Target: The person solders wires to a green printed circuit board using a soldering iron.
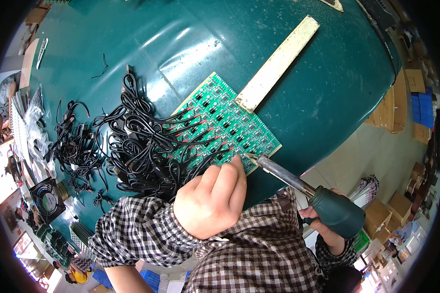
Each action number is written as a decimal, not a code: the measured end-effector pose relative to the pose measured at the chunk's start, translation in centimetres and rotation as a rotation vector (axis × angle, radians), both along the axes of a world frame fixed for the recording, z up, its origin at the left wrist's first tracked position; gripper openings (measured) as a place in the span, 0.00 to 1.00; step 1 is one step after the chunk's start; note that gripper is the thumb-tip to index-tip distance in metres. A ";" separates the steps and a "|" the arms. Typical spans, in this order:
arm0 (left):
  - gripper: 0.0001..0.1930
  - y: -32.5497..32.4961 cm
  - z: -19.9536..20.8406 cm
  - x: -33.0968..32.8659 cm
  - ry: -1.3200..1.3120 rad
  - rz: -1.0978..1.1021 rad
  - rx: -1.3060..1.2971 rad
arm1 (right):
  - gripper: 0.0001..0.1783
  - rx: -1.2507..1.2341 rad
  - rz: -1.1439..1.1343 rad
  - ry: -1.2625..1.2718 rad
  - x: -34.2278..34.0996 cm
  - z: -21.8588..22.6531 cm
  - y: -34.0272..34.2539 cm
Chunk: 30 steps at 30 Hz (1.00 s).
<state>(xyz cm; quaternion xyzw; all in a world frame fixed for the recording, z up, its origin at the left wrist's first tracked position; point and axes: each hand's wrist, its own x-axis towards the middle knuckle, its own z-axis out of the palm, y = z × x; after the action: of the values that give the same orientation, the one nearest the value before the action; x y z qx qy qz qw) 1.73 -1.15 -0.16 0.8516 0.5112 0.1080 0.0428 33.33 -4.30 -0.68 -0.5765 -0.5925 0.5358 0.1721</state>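
Observation:
A green circuit board panel [225, 119] lies on the dark green table [190, 39]. Several black cables [142, 141] with red and black leads run onto its left side. My left hand [211, 198] rests as a closed fist at the board's near edge, fingers pressed on the cable ends near the tip of the iron. My right hand [325, 227] grips the dark green handle of a soldering iron [303, 188], whose metal tip touches the board's near right edge. Both forearms wear checked sleeves.
A long pale wooden strip [278, 61] lies across the board's far corner. More black cables [73, 146] are piled to the left, beside a small fan [48, 199] and plastic bags. Cardboard boxes [396, 105] stand on the floor to the right.

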 end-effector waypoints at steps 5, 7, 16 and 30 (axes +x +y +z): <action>0.19 0.1 0.0 0.0 -0.024 0.002 0.001 | 0.29 -0.019 0.011 -0.005 0.3 -0.2 -0.2; 0.19 0.1 0.0 -0.1 -0.022 0.003 0.005 | 0.29 -0.005 0.038 -0.015 0.9 -0.7 -0.6; 0.19 0.1 -0.1 0.0 -0.013 0.000 0.011 | 0.30 0.025 0.064 -0.024 0.2 -0.1 -0.1; 0.20 0.1 0.0 -0.1 -0.022 -0.003 -0.010 | 0.32 0.063 0.103 -0.064 0.5 -0.2 -0.3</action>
<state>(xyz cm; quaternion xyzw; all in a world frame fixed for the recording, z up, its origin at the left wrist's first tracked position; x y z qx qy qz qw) 1.66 -1.08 -0.14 0.8508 0.5101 0.1149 0.0527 33.81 -4.62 -0.83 -0.5564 -0.6430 0.5064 0.1434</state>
